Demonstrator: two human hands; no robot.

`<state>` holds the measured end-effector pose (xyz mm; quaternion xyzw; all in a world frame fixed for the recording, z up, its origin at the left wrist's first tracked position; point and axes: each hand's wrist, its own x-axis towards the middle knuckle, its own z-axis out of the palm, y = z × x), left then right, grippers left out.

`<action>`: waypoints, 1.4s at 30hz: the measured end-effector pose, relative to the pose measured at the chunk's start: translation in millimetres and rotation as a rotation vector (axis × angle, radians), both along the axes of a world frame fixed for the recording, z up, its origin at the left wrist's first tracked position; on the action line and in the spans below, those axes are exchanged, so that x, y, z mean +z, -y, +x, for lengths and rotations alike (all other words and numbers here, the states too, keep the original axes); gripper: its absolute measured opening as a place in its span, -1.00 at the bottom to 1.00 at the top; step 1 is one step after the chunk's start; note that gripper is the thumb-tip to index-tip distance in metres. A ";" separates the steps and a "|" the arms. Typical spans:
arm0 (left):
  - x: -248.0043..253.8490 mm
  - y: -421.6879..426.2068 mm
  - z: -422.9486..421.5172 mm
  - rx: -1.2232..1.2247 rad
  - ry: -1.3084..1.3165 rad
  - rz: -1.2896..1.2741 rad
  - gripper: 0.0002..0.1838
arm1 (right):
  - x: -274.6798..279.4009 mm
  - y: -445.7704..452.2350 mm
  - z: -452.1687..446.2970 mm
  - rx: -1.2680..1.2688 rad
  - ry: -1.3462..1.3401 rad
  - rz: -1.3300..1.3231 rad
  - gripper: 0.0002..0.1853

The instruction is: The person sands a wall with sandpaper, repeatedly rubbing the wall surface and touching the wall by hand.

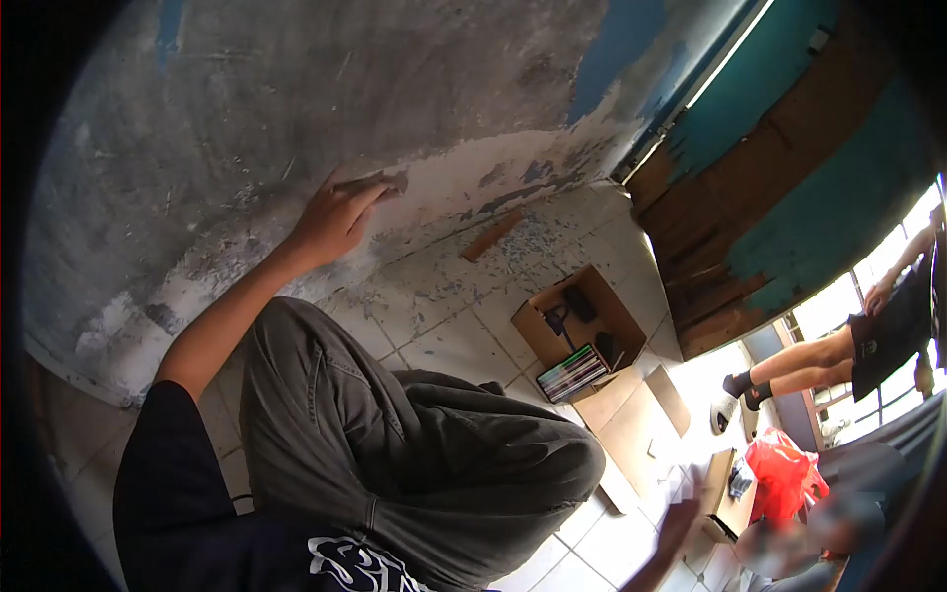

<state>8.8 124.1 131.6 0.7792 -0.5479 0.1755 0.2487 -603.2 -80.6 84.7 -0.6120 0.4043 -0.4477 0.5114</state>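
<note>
My left hand [340,219] presses against the worn grey wall [296,89], fingers closed on a small brownish-grey piece that looks like folded sandpaper [396,185]. Around it the wall surface is patchy, with whitish bare areas low down and scraps of blue paint higher up. At the lower right, my right hand [679,528] is raised away from the wall over the bright floor. Glare washes out its fingers, so whether it holds anything cannot be seen. Between the two hands are my bent legs in dark trousers [414,434].
Paint flakes [523,247] and a brown strip [493,235] litter the tiles by the wall. An open cardboard box [533,331] holds dark items and several thin cases. Beyond are a peeling green door [799,227], a red plastic bag [784,474] and a standing person [819,365].
</note>
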 end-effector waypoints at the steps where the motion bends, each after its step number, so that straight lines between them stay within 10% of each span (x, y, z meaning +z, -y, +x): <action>1: 9.0 -7.4 0.5 -0.008 0.073 -0.005 -0.60 | 31.4 10.7 -15.7 0.029 -0.045 -0.209 -0.43; 4: 26.9 -30.4 6.0 0.045 0.109 -0.062 -0.57 | 88.8 54.3 -55.2 0.295 0.244 -0.534 -0.45; 7: 34.2 -54.3 15.4 0.200 0.358 -0.104 -0.53 | 162.9 0.3 -4.4 -0.223 0.198 -0.448 -0.36; 12: 25.8 -73.9 56.0 0.364 0.528 -0.114 -0.48 | 208.1 11.0 -28.9 -0.199 0.010 -0.545 -0.15; 36: 29.8 -73.2 52.2 0.359 0.506 -0.159 -0.60 | 295.1 4.5 -139.4 -0.673 -0.216 -0.795 -0.19; 41: 30.0 -73.8 50.9 0.353 0.505 -0.133 -0.59 | 353.7 -33.0 -117.9 -0.983 0.472 -1.163 -0.14; 42: 30.8 -73.6 49.1 0.354 0.501 -0.134 -0.59 | 362.3 20.1 -179.9 -1.115 0.195 -1.353 -0.18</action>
